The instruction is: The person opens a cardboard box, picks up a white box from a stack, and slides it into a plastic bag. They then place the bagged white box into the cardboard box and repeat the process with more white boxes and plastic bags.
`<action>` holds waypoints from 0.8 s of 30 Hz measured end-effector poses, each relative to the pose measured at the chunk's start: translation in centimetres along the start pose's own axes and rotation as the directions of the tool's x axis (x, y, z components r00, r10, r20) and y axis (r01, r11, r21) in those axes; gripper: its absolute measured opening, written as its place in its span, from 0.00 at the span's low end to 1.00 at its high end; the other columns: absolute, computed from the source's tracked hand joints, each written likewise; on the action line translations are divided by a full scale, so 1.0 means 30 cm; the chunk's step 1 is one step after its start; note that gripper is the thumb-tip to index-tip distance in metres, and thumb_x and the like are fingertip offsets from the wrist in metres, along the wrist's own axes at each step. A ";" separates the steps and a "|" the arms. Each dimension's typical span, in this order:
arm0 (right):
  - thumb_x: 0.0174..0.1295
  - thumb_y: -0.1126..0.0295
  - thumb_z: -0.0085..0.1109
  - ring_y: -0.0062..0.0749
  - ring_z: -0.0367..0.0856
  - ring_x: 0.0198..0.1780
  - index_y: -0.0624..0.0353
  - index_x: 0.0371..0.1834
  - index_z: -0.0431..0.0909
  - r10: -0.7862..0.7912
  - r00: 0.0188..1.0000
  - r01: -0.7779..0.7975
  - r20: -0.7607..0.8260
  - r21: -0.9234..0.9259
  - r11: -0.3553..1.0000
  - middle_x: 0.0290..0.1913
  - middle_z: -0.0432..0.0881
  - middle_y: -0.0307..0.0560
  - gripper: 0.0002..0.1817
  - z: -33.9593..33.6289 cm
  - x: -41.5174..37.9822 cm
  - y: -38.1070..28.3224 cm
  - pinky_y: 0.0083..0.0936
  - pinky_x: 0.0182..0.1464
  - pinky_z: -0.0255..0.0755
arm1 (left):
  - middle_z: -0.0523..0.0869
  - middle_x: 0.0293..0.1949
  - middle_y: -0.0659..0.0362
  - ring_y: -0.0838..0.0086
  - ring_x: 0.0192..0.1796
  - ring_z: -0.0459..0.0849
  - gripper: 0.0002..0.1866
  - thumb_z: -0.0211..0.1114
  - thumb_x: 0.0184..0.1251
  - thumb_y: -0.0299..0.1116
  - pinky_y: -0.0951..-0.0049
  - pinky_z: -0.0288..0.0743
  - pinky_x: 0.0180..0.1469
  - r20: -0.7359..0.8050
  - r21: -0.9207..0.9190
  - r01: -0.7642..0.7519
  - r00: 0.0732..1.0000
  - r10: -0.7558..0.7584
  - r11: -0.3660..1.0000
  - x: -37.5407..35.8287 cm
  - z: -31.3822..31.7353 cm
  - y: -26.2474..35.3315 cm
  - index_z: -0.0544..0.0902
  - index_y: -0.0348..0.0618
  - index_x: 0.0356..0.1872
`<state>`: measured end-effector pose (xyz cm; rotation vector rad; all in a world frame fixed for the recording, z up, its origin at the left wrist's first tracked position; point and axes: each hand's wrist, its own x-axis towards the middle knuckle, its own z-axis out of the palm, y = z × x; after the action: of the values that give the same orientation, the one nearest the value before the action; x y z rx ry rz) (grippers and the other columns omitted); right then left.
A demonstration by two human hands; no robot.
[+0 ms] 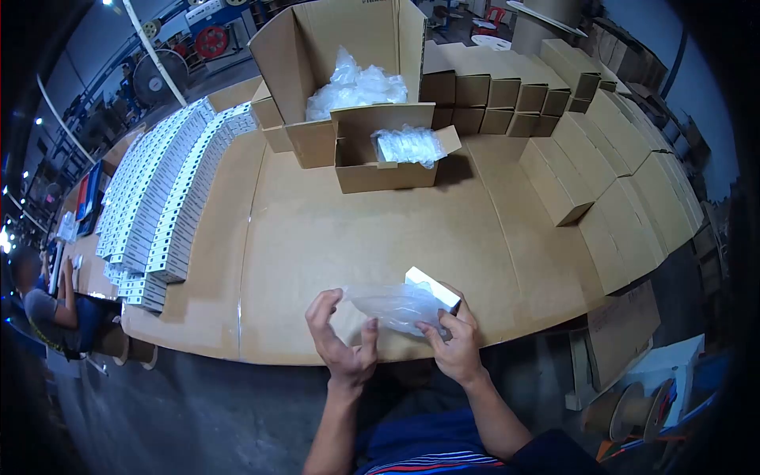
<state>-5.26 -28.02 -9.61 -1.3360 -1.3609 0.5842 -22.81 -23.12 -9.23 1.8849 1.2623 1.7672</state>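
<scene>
Your hands sit at the near tabletop (332, 237) edge: left hand (342, 336) pinching the mouth of a thin clear plastic bag (393, 305), right hand (453, 339) gripping the small white rectangular box (432, 286) half inside it. That slippery film could tear on a corner or drop the box. At 12 o'clock, a small open brown carton (380, 166) holds bagged pieces; the tall carton (332, 55) behind holds crumpled plastic.

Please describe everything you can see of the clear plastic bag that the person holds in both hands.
The clear plastic bag is thin, crinkled and see-through. It lies roughly level, just above the near edge of the cardboard-covered table. The left hand pinches its left end; the right hand grips its right end together with a small white box, which seems partly inside the bag. Whether the bag is sealed cannot be told.
</scene>
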 end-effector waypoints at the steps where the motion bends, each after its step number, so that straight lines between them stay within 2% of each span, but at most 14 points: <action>1: 0.58 0.81 0.73 0.51 0.81 0.62 0.74 0.43 0.84 -0.021 1.000 0.021 0.000 0.006 1.000 0.65 0.76 0.63 0.12 0.000 -0.004 -0.007 0.35 0.61 0.76 | 0.81 0.54 0.48 0.58 0.57 0.80 0.25 0.73 0.66 0.38 0.61 0.72 0.58 0.104 0.065 -0.134 0.986 0.127 0.989 0.039 -0.021 0.018 0.78 0.38 0.60; 2: 0.58 0.81 0.73 0.52 0.81 0.62 0.74 0.44 0.84 -0.036 0.999 0.037 0.013 -0.019 0.999 0.65 0.76 0.64 0.12 -0.003 -0.010 -0.013 0.36 0.62 0.76 | 0.81 0.53 0.48 0.57 0.57 0.80 0.26 0.75 0.64 0.37 0.60 0.72 0.58 0.212 0.117 -0.270 0.947 0.242 0.956 0.076 -0.035 0.047 0.78 0.38 0.59; 3: 0.58 0.82 0.72 0.52 0.81 0.62 0.74 0.44 0.84 -0.055 0.998 0.056 0.026 -0.044 0.997 0.66 0.76 0.64 0.12 -0.009 -0.011 -0.017 0.36 0.62 0.76 | 0.83 0.49 0.50 0.56 0.54 0.82 0.26 0.79 0.55 0.34 0.59 0.73 0.57 0.298 0.152 -0.313 0.919 0.259 0.937 0.112 -0.040 0.087 0.80 0.40 0.55; 6: 0.57 0.83 0.72 0.53 0.81 0.63 0.75 0.44 0.84 -0.090 0.995 0.093 0.039 -0.079 0.992 0.66 0.75 0.64 0.12 -0.019 -0.009 -0.025 0.39 0.63 0.76 | 0.85 0.43 0.56 0.58 0.50 0.83 0.25 0.82 0.53 0.33 0.58 0.72 0.55 0.354 0.138 -0.353 0.890 0.287 0.925 0.115 -0.008 0.070 0.80 0.41 0.50; 7: 0.57 0.83 0.72 0.53 0.81 0.63 0.75 0.44 0.84 -0.096 0.995 0.099 0.037 -0.085 0.991 0.66 0.75 0.64 0.13 -0.022 -0.011 -0.027 0.39 0.63 0.77 | 0.86 0.38 0.58 0.60 0.45 0.85 0.21 0.83 0.52 0.31 0.60 0.73 0.53 0.371 0.127 -0.301 0.898 0.236 0.945 0.122 -0.001 0.086 0.81 0.42 0.43; 10: 0.57 0.82 0.72 0.53 0.82 0.61 0.75 0.43 0.84 -0.138 0.989 0.145 0.057 -0.141 0.979 0.66 0.74 0.65 0.11 -0.032 -0.005 -0.045 0.40 0.62 0.77 | 0.85 0.35 0.56 0.61 0.42 0.85 0.17 0.82 0.53 0.30 0.62 0.74 0.49 0.550 0.033 -0.243 0.814 0.186 0.969 0.139 -0.014 0.076 0.81 0.41 0.38; 11: 0.58 0.81 0.71 0.54 0.82 0.60 0.74 0.42 0.84 -0.130 0.986 0.145 0.102 -0.147 0.978 0.66 0.74 0.65 0.11 -0.038 -0.005 -0.046 0.40 0.62 0.77 | 0.86 0.34 0.52 0.59 0.37 0.85 0.13 0.80 0.57 0.29 0.64 0.76 0.42 0.532 -0.041 -0.194 0.826 0.186 0.980 0.141 -0.010 0.073 0.82 0.40 0.36; 14: 0.61 0.77 0.71 0.54 0.83 0.57 0.72 0.41 0.84 -0.100 0.973 0.134 0.207 -0.155 0.979 0.66 0.74 0.65 0.09 -0.057 -0.004 -0.042 0.40 0.60 0.77 | 0.87 0.29 0.52 0.56 0.31 0.87 0.12 0.77 0.63 0.31 0.65 0.76 0.35 0.609 -0.055 -0.129 0.782 0.135 0.990 0.145 -0.016 0.064 0.81 0.39 0.40; 17: 0.64 0.73 0.71 0.54 0.84 0.55 0.71 0.40 0.85 -0.044 0.971 0.082 0.237 -0.151 0.985 0.65 0.75 0.65 0.10 -0.068 -0.005 -0.035 0.39 0.59 0.77 | 0.88 0.28 0.51 0.63 0.26 0.88 0.13 0.74 0.67 0.31 0.69 0.77 0.34 0.596 -0.002 -0.039 0.802 0.033 0.999 0.160 -0.012 0.036 0.80 0.39 0.45; 20: 0.65 0.71 0.71 0.52 0.84 0.52 0.70 0.39 0.84 0.000 0.972 0.032 0.236 -0.133 0.991 0.62 0.76 0.64 0.11 -0.076 -0.008 -0.024 0.38 0.55 0.77 | 0.89 0.27 0.52 0.74 0.24 0.88 0.15 0.73 0.70 0.31 0.73 0.77 0.35 0.600 -0.080 0.399 0.751 -0.276 0.913 0.197 -0.026 0.065 0.79 0.40 0.51; 21: 0.65 0.71 0.71 0.50 0.83 0.50 0.70 0.38 0.84 0.003 0.975 0.025 0.220 -0.124 0.992 0.59 0.77 0.64 0.11 -0.072 -0.011 -0.021 0.37 0.53 0.77 | 0.90 0.31 0.52 0.78 0.34 0.89 0.22 0.72 0.73 0.35 0.74 0.77 0.43 0.594 -0.074 0.482 0.724 -0.349 0.873 0.179 -0.028 0.024 0.74 0.39 0.60; 23: 0.65 0.70 0.71 0.47 0.82 0.46 0.71 0.38 0.84 0.060 0.981 -0.040 0.185 -0.112 0.993 0.55 0.79 0.61 0.11 -0.068 -0.015 -0.019 0.35 0.49 0.77 | 0.89 0.39 0.52 0.75 0.42 0.87 0.26 0.71 0.74 0.37 0.73 0.77 0.48 0.269 -0.407 0.362 0.925 -0.269 0.838 0.128 0.024 -0.030 0.71 0.36 0.64; 24: 0.66 0.70 0.71 0.45 0.81 0.44 0.71 0.37 0.84 0.113 0.980 -0.095 0.165 -0.109 0.990 0.53 0.79 0.60 0.12 -0.065 -0.015 -0.020 0.34 0.47 0.76 | 0.89 0.44 0.52 0.73 0.47 0.86 0.28 0.70 0.75 0.39 0.73 0.76 0.51 0.077 -0.544 0.249 0.966 -0.247 0.801 0.107 0.045 -0.053 0.69 0.35 0.66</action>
<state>-3.84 -29.23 -8.66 -1.4722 -1.4818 0.7236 -22.62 -19.37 -8.48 1.3265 0.8199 1.7385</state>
